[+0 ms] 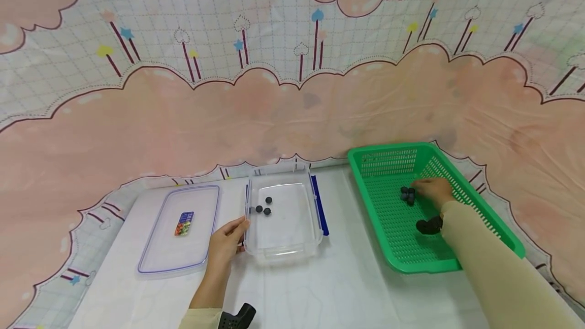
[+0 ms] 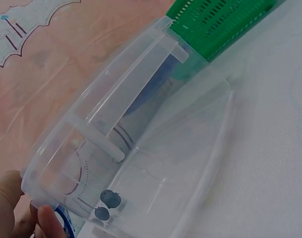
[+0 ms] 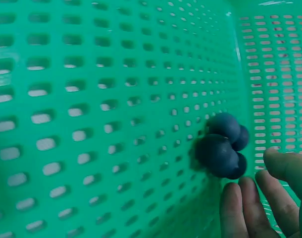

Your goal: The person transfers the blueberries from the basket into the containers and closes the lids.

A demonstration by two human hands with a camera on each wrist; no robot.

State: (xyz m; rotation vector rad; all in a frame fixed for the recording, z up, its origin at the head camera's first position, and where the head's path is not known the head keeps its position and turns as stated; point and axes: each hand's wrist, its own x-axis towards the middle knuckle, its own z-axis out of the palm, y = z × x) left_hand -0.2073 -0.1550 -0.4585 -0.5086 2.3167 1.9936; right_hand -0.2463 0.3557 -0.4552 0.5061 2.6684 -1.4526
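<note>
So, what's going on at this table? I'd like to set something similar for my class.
A person's left hand grips the side of a clear plastic box, where three dark, round berries lie. The right hand is inside a green basket, its fingers right beside a small berry cluster, with none visibly gripped. A clear lid lies on the white table, left of the box.
</note>
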